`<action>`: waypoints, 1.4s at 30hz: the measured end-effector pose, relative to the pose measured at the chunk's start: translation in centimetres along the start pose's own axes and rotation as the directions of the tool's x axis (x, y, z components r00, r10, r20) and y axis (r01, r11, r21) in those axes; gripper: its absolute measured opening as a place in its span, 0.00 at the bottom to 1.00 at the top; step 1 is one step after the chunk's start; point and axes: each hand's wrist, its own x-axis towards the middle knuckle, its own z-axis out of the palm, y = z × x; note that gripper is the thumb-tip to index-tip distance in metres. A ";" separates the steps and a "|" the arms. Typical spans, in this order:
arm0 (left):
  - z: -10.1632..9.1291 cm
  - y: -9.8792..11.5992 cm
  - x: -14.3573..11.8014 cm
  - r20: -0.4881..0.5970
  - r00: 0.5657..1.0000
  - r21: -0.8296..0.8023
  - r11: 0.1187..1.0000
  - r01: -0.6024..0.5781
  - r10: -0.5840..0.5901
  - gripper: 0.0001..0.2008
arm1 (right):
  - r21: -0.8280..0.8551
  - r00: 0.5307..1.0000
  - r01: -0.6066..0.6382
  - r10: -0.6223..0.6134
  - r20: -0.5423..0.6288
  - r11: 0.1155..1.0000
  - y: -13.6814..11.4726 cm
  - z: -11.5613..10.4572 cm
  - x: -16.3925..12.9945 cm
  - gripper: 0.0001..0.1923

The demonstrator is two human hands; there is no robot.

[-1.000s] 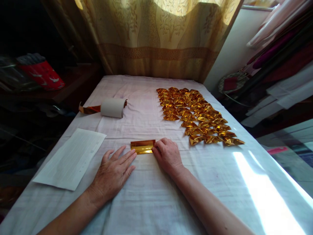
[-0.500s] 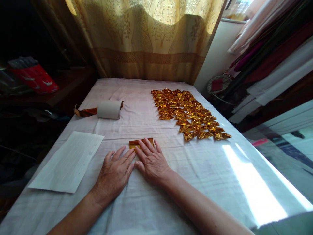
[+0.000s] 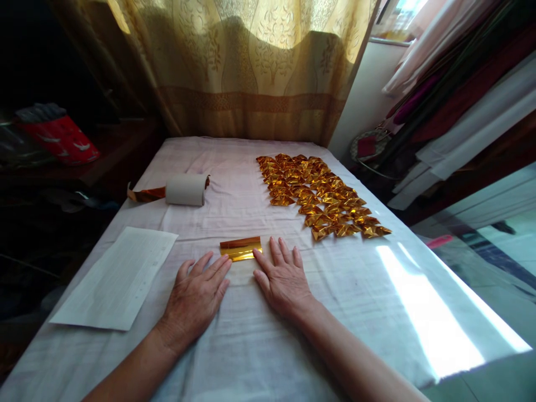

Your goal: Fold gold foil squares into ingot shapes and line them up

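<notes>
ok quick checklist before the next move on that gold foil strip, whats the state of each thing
1. Gold foil strip lies flat on the white cloth, free of other things: ok.
2. Left hand flat on the cloth, fingertips at the strip's left end: ok; true contact cannot tell.
3. Right hand flat beside the strip's right end, holding nothing: ok.
4. Strip's crease is sharp and even: cannot tell.
5. Folded gold pieces sit in rows well apart from both hands: ok.
6. White paper sheet and foil roll lie off to the left, away from the strip: ok.
</notes>
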 end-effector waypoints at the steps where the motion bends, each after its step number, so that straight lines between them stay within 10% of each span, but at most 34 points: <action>1: 0.0 -0.1 0.0 -0.005 1.000 0.003 1.000 -0.003 0.003 0.18 | 0.001 1.000 -0.011 0.011 -0.009 1.000 0.0 0.1 -0.1 0.26; 42: -0.5 1.4 1.1 -0.163 0.985 -0.089 0.995 0.035 -0.049 0.14 | 0.442 0.893 0.126 0.092 -0.441 0.888 0.7 0.3 2.3 0.06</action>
